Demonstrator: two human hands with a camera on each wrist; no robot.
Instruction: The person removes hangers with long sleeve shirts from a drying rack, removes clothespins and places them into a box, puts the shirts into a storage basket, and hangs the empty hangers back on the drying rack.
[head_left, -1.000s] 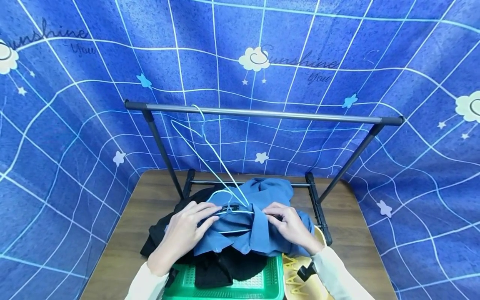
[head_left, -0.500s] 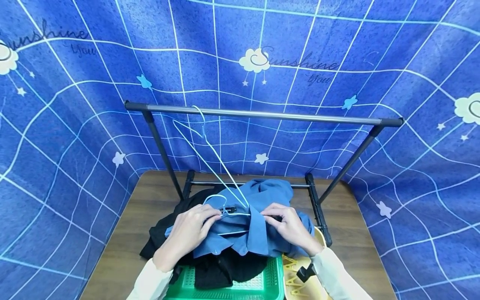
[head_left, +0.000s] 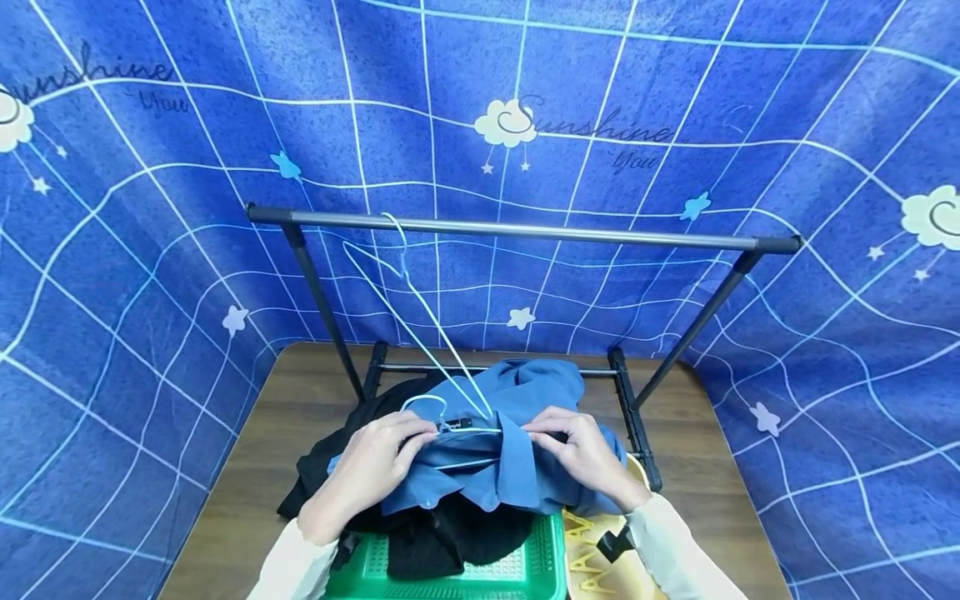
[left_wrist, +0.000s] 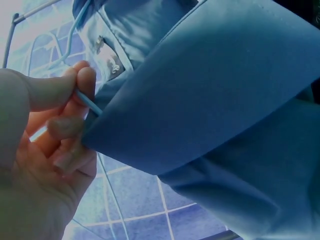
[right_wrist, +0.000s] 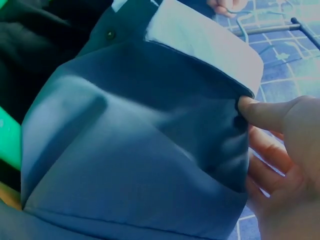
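Note:
A blue collared shirt [head_left: 517,479] lies bunched over the green basket, its dark neck label showing. A light blue wire hanger [head_left: 424,397] sits partly inside the shirt's neck; its hook sticks out at the left and its right part is covered by the collar. My left hand [head_left: 375,457] pinches the hanger beside the hook; the left wrist view shows thumb and fingers on the wire [left_wrist: 89,102]. With thumb and fingertips, my right hand [head_left: 572,443] pinches the shirt's edge at the right of the collar, seen closely in the right wrist view.
A second hanger [head_left: 442,333] hangs from the metal rail [head_left: 510,229] of a clothes rack, down to the shirt. Black clothing [head_left: 423,546] hangs over the green basket [head_left: 551,562]. At the right, a yellow container [head_left: 637,575] holds several clothespins [head_left: 588,560]. Patterned blue cloth surrounds the wooden table [head_left: 712,500].
My left hand has shifted slightly left and down with the hanger, and its hook has swung left and lower. The collar flap has opened out a little. My right hand keeps its grip.

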